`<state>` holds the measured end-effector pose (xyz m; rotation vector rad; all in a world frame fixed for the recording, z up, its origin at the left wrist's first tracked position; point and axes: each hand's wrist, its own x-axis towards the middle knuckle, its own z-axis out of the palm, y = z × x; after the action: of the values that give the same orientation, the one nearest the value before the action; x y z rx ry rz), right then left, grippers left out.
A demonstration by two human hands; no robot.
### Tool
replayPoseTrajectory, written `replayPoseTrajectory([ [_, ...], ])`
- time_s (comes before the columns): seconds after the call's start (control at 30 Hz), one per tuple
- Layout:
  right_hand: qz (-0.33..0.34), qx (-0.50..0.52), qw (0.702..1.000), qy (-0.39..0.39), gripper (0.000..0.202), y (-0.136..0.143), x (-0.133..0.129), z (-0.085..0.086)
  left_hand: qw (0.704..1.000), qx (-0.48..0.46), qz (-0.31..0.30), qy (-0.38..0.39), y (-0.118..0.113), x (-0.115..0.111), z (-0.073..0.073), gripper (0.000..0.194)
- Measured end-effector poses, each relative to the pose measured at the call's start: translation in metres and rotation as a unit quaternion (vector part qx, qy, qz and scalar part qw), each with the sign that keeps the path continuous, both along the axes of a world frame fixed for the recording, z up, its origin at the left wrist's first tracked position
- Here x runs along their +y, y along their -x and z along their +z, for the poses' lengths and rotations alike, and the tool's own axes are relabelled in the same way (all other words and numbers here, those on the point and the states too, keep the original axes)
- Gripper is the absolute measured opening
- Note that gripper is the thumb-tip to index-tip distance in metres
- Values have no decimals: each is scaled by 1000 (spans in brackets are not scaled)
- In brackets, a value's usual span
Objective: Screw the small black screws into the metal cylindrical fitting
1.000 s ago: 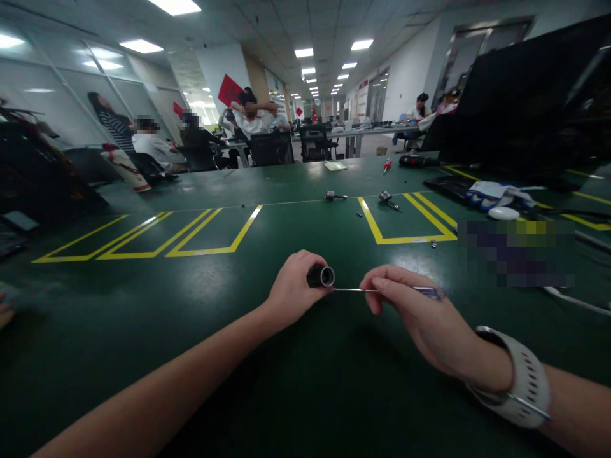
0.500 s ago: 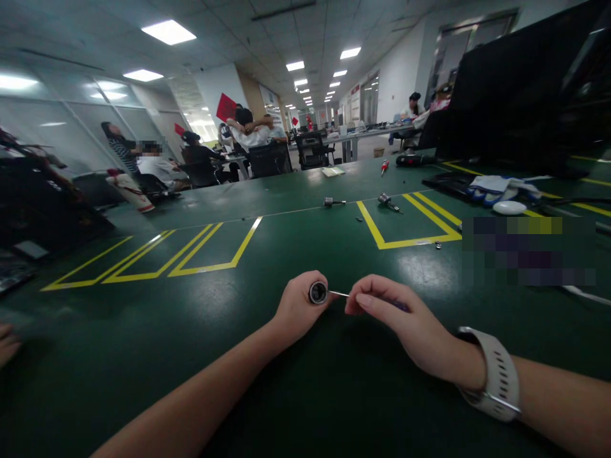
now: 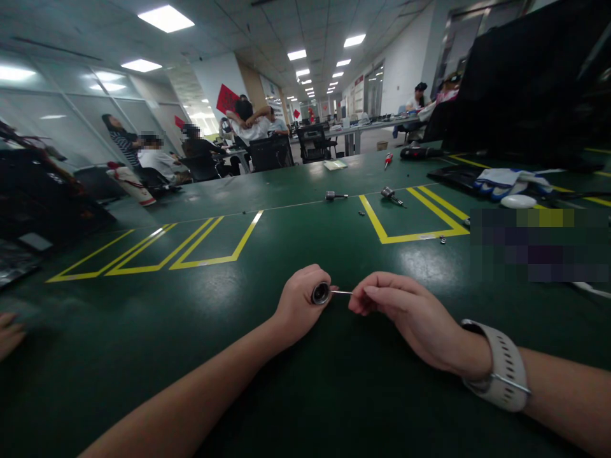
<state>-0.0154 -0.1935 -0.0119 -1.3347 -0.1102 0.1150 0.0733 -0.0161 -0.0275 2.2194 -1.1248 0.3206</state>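
Note:
My left hand [image 3: 300,304] is wrapped round a dark cylindrical metal part [image 3: 321,293], its round hollow end facing me. A thin metal shaft [image 3: 342,292] runs from the side of that part to the fingertips of my right hand [image 3: 405,308]. The right fingers are curled together round the tool's handle, which they mostly hide. Both hands are just above the green table [image 3: 229,356], near its middle. A pale watch band is on my right wrist.
Two metal parts with shafts [image 3: 337,196] [image 3: 392,196] lie farther back, near yellow tape outlines [image 3: 382,219]. Small pieces [image 3: 443,240] lie at the right. Gloves [image 3: 513,182], a white oval object [image 3: 518,201] and a power tool [image 3: 420,152] are back right. Another person's hand [image 3: 9,334] rests at the left edge.
The camera view has shifted slightly. My right hand's fingers have moved a little around the handle, and the purple of the handle no longer shows. My left hand keeps hold of the metal part.

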Motion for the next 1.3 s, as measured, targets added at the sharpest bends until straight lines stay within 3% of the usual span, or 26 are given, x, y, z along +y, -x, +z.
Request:
replayPoseTrajectory([
  [0.1, 12, 42, 996, -75, 17, -5, -1, -4, 1000, 12, -1, 24, 0, 0, 1, 20],
  [0.17, 7, 26, 998, -59, 17, -4, 0, -5, 999, 17, 6, 27, -1, -1, 1, 20],
  [0.33, -25, -106, 980, 169, 18, 9, 5, 0, 999, -2, 28, -23, -1, -1, 0, 18],
  [0.4, -26, -119, 968, 218, 18, 12, 6, 1, 998, -22, 27, -55, 0, -1, -1, 17],
  [0.47, -19, -103, 974, 200, 18, 11, 5, 0, 996, -35, 23, -74, 0, 0, -2, 15],
  [0.6, 5, -30, 999, 39, 18, 0, -1, -5, 998, -22, 9, -63, 0, 1, -2, 15],
  [0.73, 18, 36, 996, -74, 19, -7, -4, -8, 1000, 4, -20, -19, -1, 1, -1, 17],
  [0.87, 1, 17, 998, -56, 18, -4, -1, -8, 1000, 9, -14, -7, -1, 0, 1, 17],
  [1.03, -23, -71, 990, 122, 18, 6, 1, -3, 997, -10, 20, -77, 1, -1, 0, 12],
  [1.1, -16, -72, 987, 144, 18, 6, 1, -3, 994, -26, 23, -102, 1, -1, 0, 12],
  [1.3, 1, 23, 999, -43, 19, -5, -2, -7, 998, -3, 11, -67, 0, 0, 0, 13],
])
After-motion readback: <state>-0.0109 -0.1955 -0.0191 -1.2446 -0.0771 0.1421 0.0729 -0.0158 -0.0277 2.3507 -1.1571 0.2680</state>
